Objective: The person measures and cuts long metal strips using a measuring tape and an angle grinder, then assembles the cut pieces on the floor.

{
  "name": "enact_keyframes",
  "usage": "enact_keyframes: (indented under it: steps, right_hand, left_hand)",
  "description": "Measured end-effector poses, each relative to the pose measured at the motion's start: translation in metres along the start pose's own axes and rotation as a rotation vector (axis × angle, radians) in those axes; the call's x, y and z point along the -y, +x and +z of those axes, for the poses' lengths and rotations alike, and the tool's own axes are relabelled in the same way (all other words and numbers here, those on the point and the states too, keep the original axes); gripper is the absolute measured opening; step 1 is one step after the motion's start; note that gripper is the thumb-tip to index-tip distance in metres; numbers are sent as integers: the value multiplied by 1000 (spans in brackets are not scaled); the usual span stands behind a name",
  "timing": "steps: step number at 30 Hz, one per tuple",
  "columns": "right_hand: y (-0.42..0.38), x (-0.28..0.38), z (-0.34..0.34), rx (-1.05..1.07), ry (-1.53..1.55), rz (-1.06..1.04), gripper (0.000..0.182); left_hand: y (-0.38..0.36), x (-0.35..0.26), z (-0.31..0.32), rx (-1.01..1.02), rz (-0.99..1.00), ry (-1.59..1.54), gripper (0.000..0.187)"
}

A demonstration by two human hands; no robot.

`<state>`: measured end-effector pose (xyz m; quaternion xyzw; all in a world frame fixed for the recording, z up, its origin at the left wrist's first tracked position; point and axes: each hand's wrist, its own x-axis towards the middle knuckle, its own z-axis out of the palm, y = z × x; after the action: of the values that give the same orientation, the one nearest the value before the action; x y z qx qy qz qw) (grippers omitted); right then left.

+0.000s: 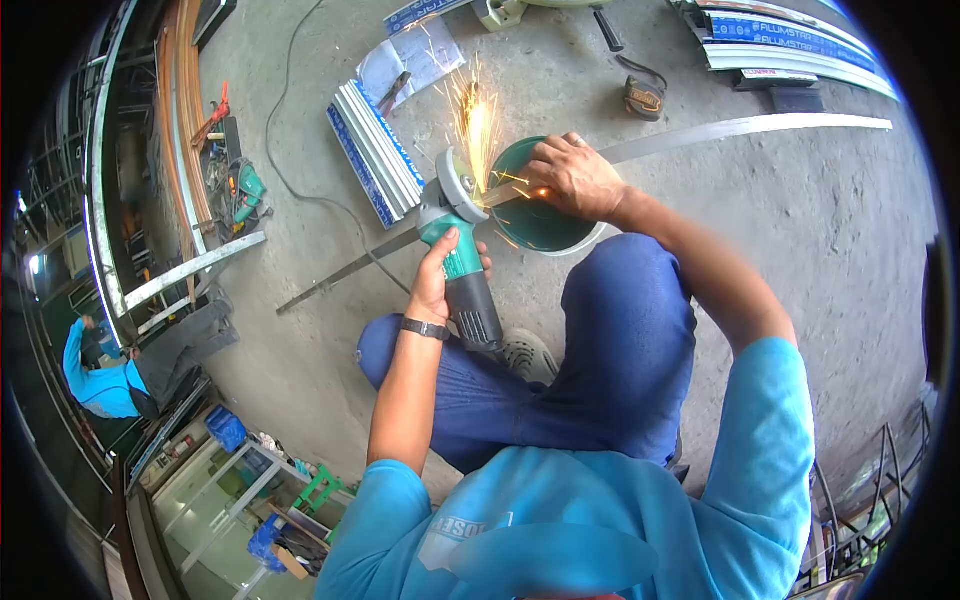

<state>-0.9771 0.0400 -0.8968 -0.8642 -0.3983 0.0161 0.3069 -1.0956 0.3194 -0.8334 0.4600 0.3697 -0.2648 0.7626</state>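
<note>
Gripped in the left hand is the grinder, its body held with the thumb on one side and the fingers wrapped beneath. By the right hand, closed over the metal bar, the bar is held above the bucket. The bar is carried across the bucket's rim, its far stretch reaching out over the floor. Sparks are thrown from the disc, so the work is judged to be under way rather than finished. No parted end can be made out; the contact is partly hidden by the disc and the glare, so how deeply the metal has been worked, and how much is left, cannot be told. The wrapped profiles and the tape measure are touched by neither hand.
</note>
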Motion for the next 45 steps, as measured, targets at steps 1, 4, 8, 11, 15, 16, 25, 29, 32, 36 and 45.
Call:
enact_keyframes:
  steps: [1,4,8,11,15,16,25,29,32,36,45]
  right_hand:
    - [0,0,0,1,-17,-5,31]
    - [0,3,-1,26,-8,1,31]
    - [0,1,-1,18,14,11,31]
    - [1,-1,1,9,2,12,31]
    - [0,0,2,-6,0,1,30]
    - [0,0,2,-4,1,2,30]
    - [0,-1,2,-27,3,-8,29]
    - [1,-1,2,-4,1,0,29]
    - [1,0,1,16,1,-1,29]
    - [1,3,-1,-12,19,-11,30]
    - [0,4,5,-30,-21,44,31]
  left_hand:
    - [1,0,0,1,0,5,43]
    - [3,0,0,2,-1,5,43]
    - [2,-1,3,-5,2,-6,42]
    - [-1,0,2,-6,1,-7,42]
    - [0,1,1,-7,0,-9,43]
    - [0,0,1,2,-13,-3,43]
    - [3,1,2,-26,1,6,43]
    - [1,2,-1,-17,7,11,43]
    - [3,2,-1,-20,9,19,43]
    - [3,1,-1,-16,14,24,44]
    - [2,2,-2,-13,5,10,44]
